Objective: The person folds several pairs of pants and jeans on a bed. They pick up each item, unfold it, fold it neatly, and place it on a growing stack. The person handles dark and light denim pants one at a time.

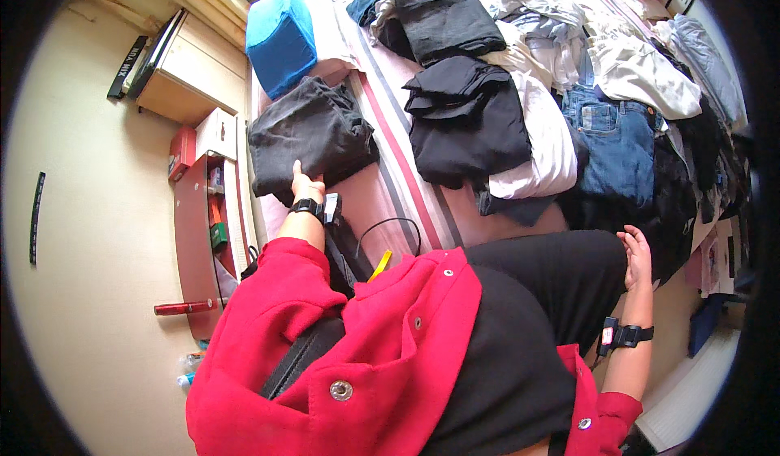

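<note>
Through the head camera I see a red-brown cabinet (190, 261) open along its side, with a green box (218, 234) and an orange-red box (214, 210) standing inside; smaller items sit with them, too small for me to make out. Just beyond it are a red box (180, 154) and a white box (214, 133), whose insides I can't see, and past those a light wood cabinet (191, 66) shows me only plain panels. The blue cube (280, 40) is on the bed (406, 171), and I can't tell whether it holds anything. The folded dark grey garment (307, 127) lies at the bed's left side, just in front of the cube. My left hand (307, 188) is at its near edge, the grip grasping the cloth with one digit on top and the others out of sight; how firmly, I can't tell. My right hand (638, 257) is released, fingers loosely curled beside the black-clad knee (597, 265). A strip of striped sheet gives me sideways room between the garment and the folded black clothes (467, 127). Farther right, blue jeans (609, 143) and white clothes (646, 74) crowd together. The bed's left edge runs close beside the cabinets, and the wearer's body hides part of its near edge.
</note>
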The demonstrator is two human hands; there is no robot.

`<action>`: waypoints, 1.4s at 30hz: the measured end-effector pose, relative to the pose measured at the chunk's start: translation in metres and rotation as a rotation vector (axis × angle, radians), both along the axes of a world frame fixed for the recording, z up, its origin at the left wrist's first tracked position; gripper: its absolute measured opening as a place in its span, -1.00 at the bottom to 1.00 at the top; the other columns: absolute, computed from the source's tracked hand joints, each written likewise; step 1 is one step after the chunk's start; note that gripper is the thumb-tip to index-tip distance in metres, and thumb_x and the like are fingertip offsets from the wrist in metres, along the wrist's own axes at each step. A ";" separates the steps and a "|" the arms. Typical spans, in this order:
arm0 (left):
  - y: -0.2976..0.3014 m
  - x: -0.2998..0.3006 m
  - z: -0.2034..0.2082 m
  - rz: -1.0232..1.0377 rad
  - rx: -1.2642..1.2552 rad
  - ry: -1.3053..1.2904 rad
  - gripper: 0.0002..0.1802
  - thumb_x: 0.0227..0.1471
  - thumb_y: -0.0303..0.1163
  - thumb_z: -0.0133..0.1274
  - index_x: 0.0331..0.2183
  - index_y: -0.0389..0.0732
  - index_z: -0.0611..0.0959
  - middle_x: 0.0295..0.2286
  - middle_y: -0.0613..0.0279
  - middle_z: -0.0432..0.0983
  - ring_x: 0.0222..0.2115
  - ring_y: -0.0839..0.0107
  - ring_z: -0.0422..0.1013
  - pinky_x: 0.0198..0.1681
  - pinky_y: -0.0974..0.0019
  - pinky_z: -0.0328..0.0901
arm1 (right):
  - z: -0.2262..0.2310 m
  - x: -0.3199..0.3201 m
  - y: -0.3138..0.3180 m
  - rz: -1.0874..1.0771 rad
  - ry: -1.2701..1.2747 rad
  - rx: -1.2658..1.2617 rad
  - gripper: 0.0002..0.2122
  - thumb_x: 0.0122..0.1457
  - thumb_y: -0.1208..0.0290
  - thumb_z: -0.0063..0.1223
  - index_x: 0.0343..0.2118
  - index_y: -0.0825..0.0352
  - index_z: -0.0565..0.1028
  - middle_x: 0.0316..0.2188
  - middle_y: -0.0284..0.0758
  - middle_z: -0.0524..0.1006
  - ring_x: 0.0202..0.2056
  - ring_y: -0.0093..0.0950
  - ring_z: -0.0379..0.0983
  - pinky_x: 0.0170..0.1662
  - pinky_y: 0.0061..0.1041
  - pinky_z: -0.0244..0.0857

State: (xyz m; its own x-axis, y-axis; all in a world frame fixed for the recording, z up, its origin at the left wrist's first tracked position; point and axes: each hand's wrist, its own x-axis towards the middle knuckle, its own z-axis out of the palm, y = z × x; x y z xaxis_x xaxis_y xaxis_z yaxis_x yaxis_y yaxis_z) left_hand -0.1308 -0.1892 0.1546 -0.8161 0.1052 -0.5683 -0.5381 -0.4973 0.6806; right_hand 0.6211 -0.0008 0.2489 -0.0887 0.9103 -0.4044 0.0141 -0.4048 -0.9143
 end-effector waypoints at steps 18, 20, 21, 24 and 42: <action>0.022 0.040 0.040 0.023 0.007 -0.010 -0.38 -0.04 0.07 0.05 -0.11 -0.24 0.46 -0.14 0.11 0.43 -0.21 0.15 0.41 -0.21 0.12 0.40 | -0.008 -0.001 0.008 0.041 -0.048 -0.062 -0.77 0.15 0.45 -0.09 -0.12 0.31 0.38 -0.28 -0.30 0.49 -0.23 -0.53 0.38 -0.10 -0.56 0.26; 0.026 0.059 0.042 0.000 -0.088 -0.074 -0.45 0.02 0.06 -0.03 -0.15 -0.23 0.49 -0.19 0.10 0.46 -0.20 0.13 0.40 -0.17 0.16 0.41 | -0.011 0.002 0.007 0.036 -0.064 -0.045 -0.78 0.16 0.45 -0.09 -0.12 0.32 0.37 -0.26 -0.30 0.48 -0.23 -0.53 0.38 -0.11 -0.57 0.26; 0.030 0.068 0.044 -0.024 -0.120 -0.090 -0.47 0.05 0.05 -0.07 -0.18 -0.23 0.51 -0.22 0.09 0.48 -0.19 0.12 0.39 -0.16 0.18 0.41 | -0.012 0.003 0.007 0.038 -0.060 -0.046 -0.78 0.16 0.46 -0.09 -0.12 0.32 0.37 -0.26 -0.30 0.48 -0.23 -0.53 0.38 -0.11 -0.57 0.26; 0.048 0.075 0.071 -0.256 -0.717 0.258 -0.83 0.04 -0.35 -0.09 -0.34 -0.24 0.47 -0.57 0.28 0.34 -0.56 0.43 0.32 -0.56 0.34 0.27 | -0.015 0.006 0.008 0.039 -0.070 -0.033 -0.76 0.16 0.45 -0.08 -0.11 0.32 0.36 -0.27 -0.29 0.47 -0.23 -0.51 0.39 -0.11 -0.56 0.29; 0.057 -0.046 0.067 -0.915 -1.870 0.907 -0.18 -0.10 0.44 -0.36 0.17 0.49 -0.14 0.24 0.30 -0.36 0.22 -0.05 -0.40 -0.06 -0.62 -0.26 | -0.007 -0.002 0.004 -0.059 -0.185 -0.100 -0.76 0.16 0.44 -0.07 -0.11 0.33 0.37 -0.26 -0.28 0.47 -0.25 -0.52 0.41 -0.14 -0.58 0.29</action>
State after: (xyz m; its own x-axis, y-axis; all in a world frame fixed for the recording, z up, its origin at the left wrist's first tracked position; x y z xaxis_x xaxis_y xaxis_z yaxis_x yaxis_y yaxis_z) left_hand -0.1771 -0.1318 0.2215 -0.8923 0.4450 -0.0760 0.4415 0.8954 0.0584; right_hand 0.6191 0.0030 0.2419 0.0477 0.8660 -0.4977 0.1511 -0.4988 -0.8534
